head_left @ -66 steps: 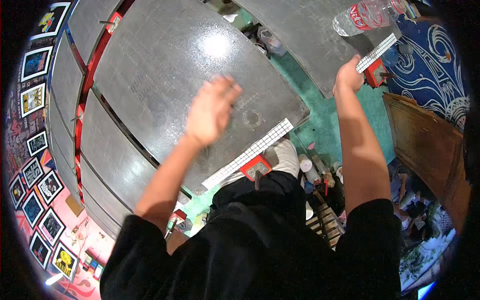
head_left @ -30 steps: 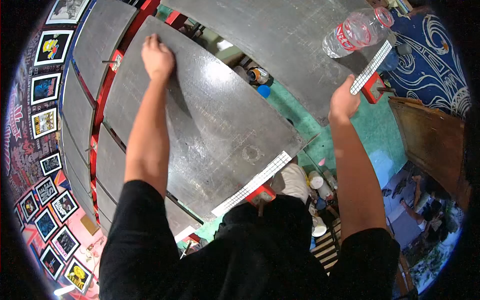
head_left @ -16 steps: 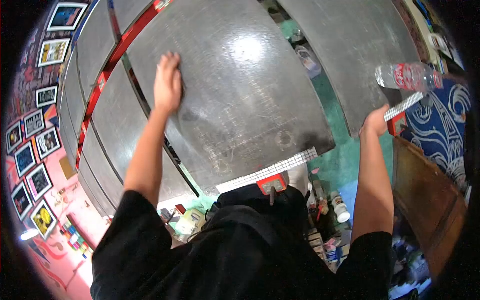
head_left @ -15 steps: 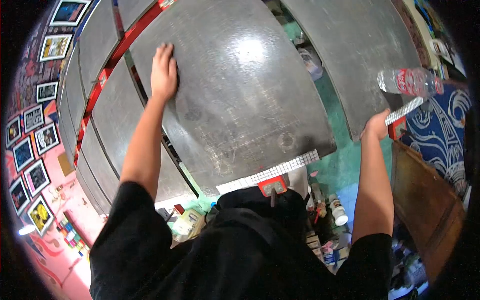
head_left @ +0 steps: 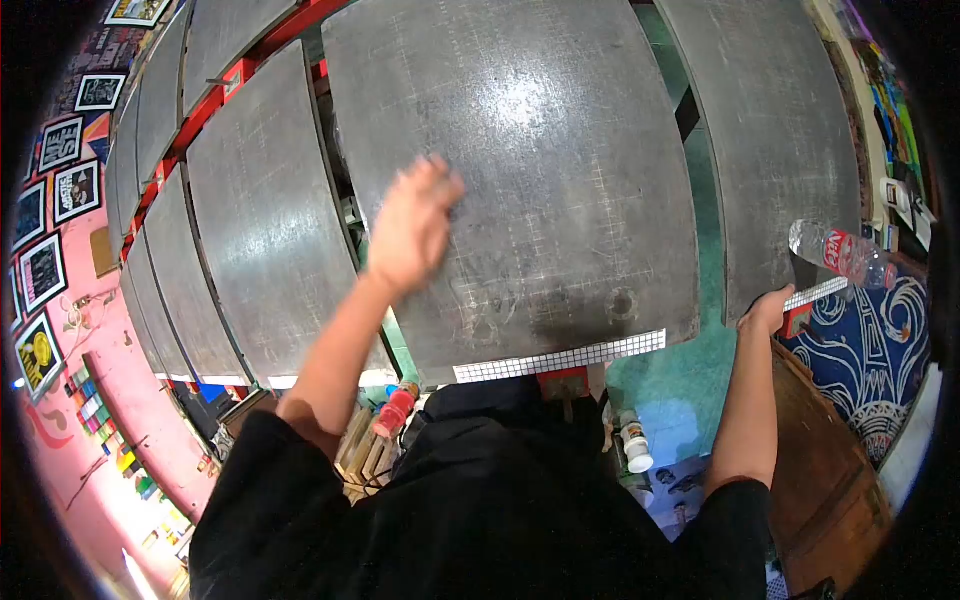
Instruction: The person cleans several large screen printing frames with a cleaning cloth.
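My left hand (head_left: 412, 228) is over the left part of a large grey board (head_left: 540, 200), fingers loosely apart, slightly blurred and holding nothing. The board's surface is scuffed, with faint pale grid lines and dark round marks near its front. A white grid-patterned strip (head_left: 560, 357) runs along its front edge. At the right, my right hand (head_left: 766, 310) grips the front corner of a second grey board (head_left: 780, 170), its fingers partly hidden beneath. A shorter grid strip (head_left: 815, 293) starts beside that hand. A clear plastic bottle (head_left: 845, 253) with a red label lies close by.
More grey boards (head_left: 265, 220) stand in rows to the left along a red frame (head_left: 205, 115). Under the boards are a white container (head_left: 636, 445) and a red-pink container (head_left: 397, 410). A brown wooden panel (head_left: 825, 470) is at right. Framed pictures (head_left: 78, 190) hang on the left wall.
My left hand has moved from the board's left edge inward and nearer to me. My right hand stays at the right board's corner. The view has shifted, and the boards appear lower.
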Tool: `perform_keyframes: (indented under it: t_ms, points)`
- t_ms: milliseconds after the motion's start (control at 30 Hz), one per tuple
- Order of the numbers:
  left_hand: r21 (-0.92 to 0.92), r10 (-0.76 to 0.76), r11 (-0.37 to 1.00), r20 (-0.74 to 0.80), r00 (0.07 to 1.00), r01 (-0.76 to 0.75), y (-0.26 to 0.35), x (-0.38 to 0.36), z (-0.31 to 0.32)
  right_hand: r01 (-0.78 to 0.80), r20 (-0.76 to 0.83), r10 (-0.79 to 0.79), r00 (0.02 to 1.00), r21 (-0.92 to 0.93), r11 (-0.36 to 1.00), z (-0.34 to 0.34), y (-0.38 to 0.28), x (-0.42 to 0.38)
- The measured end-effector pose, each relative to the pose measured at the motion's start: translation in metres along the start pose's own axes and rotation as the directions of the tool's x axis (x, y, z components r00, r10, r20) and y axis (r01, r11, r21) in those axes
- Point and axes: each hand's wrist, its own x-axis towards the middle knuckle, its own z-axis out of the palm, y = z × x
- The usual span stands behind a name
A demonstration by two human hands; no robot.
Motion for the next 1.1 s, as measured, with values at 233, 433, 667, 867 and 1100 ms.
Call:
perform_keyframes:
  t_ms: [233,433,667,867,1100]
  points:
    - [0.154,-0.24,0.925,-0.471,0.849,0.347,-0.205,0.195,-0.01,-0.002,0.008,0.002,1.0,0.033,0.999,0.0,-0.008,-0.01]
    - [0.053,0.063,0.997,-0.172,0.983,-0.054,-0.009,0.087,0.006,-0.037,0.034,0.035,0.999,0.044,0.998,-0.008,-0.011,-0.023]
    - [-0.027,0.162,0.987,0.089,0.983,-0.16,-0.02,0.027,-0.009,-0.027,0.043,0.024,0.999,0.086,0.996,-0.002,-0.006,-0.01]
    - [0.198,-0.047,0.969,-0.444,0.895,0.149,-0.151,0.255,0.016,0.055,0.007,-0.056,0.998,0.105,0.993,0.002,0.005,0.003]
    - [-0.205,0.408,0.908,0.239,0.881,-0.364,0.131,0.072,0.051,0.064,-0.017,-0.063,0.998,0.022,0.998,-0.001,0.001,-0.006]
